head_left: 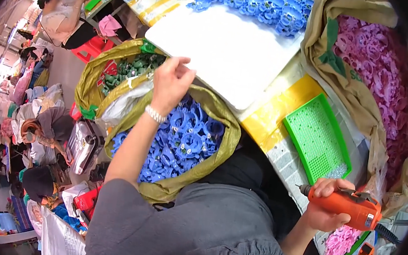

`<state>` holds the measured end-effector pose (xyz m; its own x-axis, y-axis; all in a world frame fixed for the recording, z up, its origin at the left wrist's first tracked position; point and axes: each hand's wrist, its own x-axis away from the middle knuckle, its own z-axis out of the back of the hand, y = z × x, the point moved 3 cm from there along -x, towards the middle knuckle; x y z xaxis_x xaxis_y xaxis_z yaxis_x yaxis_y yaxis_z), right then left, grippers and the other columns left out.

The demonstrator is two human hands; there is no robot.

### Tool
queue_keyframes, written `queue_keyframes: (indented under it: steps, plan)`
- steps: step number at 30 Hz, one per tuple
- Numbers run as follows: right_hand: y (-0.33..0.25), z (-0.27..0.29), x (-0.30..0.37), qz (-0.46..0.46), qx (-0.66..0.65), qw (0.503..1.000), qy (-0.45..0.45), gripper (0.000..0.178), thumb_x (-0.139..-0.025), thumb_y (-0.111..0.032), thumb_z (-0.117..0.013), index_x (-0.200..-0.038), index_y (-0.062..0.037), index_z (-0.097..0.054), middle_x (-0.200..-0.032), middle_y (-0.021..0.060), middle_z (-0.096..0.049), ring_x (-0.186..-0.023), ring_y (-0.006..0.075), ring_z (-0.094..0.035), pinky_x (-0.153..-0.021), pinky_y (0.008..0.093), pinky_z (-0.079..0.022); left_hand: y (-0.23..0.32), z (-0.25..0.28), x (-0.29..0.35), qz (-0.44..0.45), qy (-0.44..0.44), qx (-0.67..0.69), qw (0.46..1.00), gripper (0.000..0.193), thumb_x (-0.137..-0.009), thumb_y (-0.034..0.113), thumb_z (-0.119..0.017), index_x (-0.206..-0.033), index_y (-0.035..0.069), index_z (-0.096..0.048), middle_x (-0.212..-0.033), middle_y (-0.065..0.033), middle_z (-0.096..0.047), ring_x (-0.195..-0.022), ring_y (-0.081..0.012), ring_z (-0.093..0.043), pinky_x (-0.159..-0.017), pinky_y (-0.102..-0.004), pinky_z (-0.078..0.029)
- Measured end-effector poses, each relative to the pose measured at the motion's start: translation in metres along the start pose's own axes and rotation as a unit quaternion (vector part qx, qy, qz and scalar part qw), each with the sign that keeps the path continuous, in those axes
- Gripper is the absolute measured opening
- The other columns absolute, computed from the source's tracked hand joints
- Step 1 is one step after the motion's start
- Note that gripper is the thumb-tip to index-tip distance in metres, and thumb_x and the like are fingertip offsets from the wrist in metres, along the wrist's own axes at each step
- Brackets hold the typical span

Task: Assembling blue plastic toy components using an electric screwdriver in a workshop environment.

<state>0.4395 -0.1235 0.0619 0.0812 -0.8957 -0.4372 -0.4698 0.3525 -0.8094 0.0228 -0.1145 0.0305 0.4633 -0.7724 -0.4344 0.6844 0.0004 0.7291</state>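
Note:
My right hand [327, 210] is wrapped round an orange electric screwdriver [349, 208], a handheld power tool with a dark bit pointing left and a coiled black cord at its back end. My left hand [171, 82] hovers by the left corner of a white board [226, 55], its fingers half curled with a gap at the thumb; nothing shows between them. Under my left forearm lies an olive woven sack [231, 130] full of blue plastic parts [183, 135]. Rows of assembled blue pieces [261, 4] rest at the board's far side.
A green perforated tray [308, 128] with small shiny bits stands right of the board. Beyond it a tan sack [318, 35] holds pink parts [374, 70]. Another sack [88, 73] has dark green parts. Pink pieces [341, 241] lie at lower right. Other people work at left.

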Motion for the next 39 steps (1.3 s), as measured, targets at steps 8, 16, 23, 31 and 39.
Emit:
queue_keyframes:
  steps: [8,16,23,31,39]
  plan:
    - [0.002,0.011,-0.015,-0.021,0.015,0.999,0.019,0.071,-0.08,-0.063,-0.052,-0.112,-0.0001,-0.046,-0.077,0.006,-0.05,-0.065,0.0155,-0.047,-0.065,0.0305,-0.039,-0.087,-0.042,-0.189,-0.009,0.024,-0.168,0.985,0.048,-0.073,0.033,-0.065,-0.103,-0.004,-0.061,-0.098,-0.0232,-0.064,-0.092,-0.0349,-0.062,-0.083,-0.0402,-0.047]
    - [0.007,0.017,-0.022,-0.026,0.049,0.996,0.069,0.075,-0.077,-0.064,-0.057,-0.11,0.0018,-0.043,-0.074,0.0072,-0.05,-0.062,0.0153,-0.047,-0.06,0.0291,-0.04,-0.135,-0.067,-0.28,0.082,-0.074,-0.255,0.961,0.049,-0.075,0.037,-0.058,-0.096,-0.007,-0.063,-0.1,-0.0263,-0.062,-0.096,-0.0385,-0.06,-0.087,-0.0409,-0.046]
    - [0.002,0.022,-0.016,-0.024,0.054,0.995,0.075,0.076,-0.077,-0.065,-0.056,-0.109,0.0018,-0.043,-0.074,0.0075,-0.05,-0.062,0.016,-0.047,-0.061,0.0294,-0.04,-0.124,-0.065,-0.261,0.217,-0.137,-0.055,0.965,0.033,-0.067,0.029,-0.069,-0.071,-0.002,-0.062,-0.068,-0.0124,-0.062,-0.053,-0.018,-0.058,-0.051,-0.0286,-0.049]
    - [-0.001,0.029,-0.007,-0.028,0.053,0.995,0.085,0.077,-0.074,-0.066,-0.058,-0.111,0.0007,-0.044,-0.077,0.008,-0.052,-0.065,0.0172,-0.049,-0.063,0.0313,-0.04,-0.08,-0.057,-0.188,0.224,-0.224,0.039,0.948,0.033,-0.068,0.026,-0.07,-0.084,-0.002,-0.061,-0.065,-0.0042,-0.053,-0.05,-0.0131,-0.053,-0.045,-0.0239,-0.046]
    - [-0.003,0.033,-0.028,-0.018,0.024,0.999,0.029,0.085,-0.073,-0.071,-0.055,-0.112,0.0033,-0.046,-0.079,0.0066,-0.054,-0.066,0.0173,-0.049,-0.063,0.0321,-0.041,-0.009,-0.055,-0.061,0.306,-0.266,0.297,0.864,0.038,-0.079,0.014,-0.057,-0.114,-0.001,-0.051,-0.09,-0.0084,-0.063,-0.065,-0.0121,-0.058,-0.052,-0.022,-0.045]
